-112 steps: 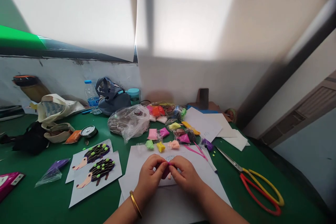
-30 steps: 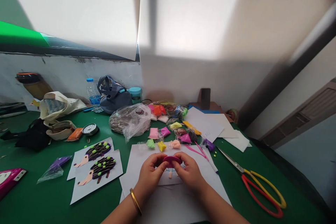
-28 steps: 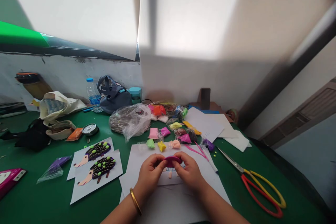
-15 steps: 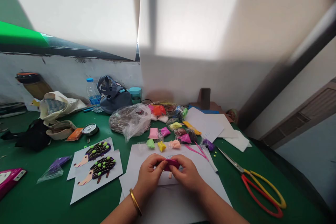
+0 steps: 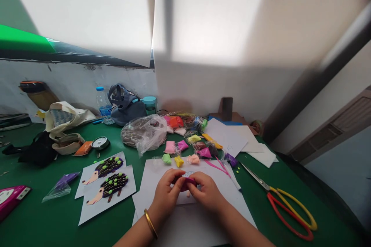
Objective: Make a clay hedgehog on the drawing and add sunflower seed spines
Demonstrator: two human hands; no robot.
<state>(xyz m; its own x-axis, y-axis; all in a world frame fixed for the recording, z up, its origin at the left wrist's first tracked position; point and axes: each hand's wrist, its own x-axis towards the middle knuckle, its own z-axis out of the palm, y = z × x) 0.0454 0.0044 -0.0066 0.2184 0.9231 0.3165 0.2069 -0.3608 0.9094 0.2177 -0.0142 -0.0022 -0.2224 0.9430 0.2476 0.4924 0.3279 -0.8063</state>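
Observation:
Both my hands are low at the centre, over a white paper sheet (image 5: 185, 224) on the green table. My left hand (image 5: 165, 191) and my right hand (image 5: 206, 193) pinch a small piece of magenta modelling clay (image 5: 188, 183) between their fingertips. The fingers hide most of the clay. Under them lies a smaller card (image 5: 181, 198) with a faint blue drawing, mostly covered. A gold bangle (image 5: 150, 224) circles my left wrist. Small lumps of coloured clay in plastic (image 5: 179, 158) lie just beyond my fingers.
Red-and-yellow-handled scissors (image 5: 290, 210) lie to the right. Two cards with clay hedgehogs (image 5: 107, 179) lie to the left. Behind are a crumpled plastic bag (image 5: 145, 133), loose paper sheets (image 5: 226, 137), a dark bag (image 5: 126, 110) and a water bottle (image 5: 102, 102).
The magenta clay showed as a curved band above my fingers and now sits mostly hidden between them. My hands have drawn closer together around it. The view has shifted very slightly.

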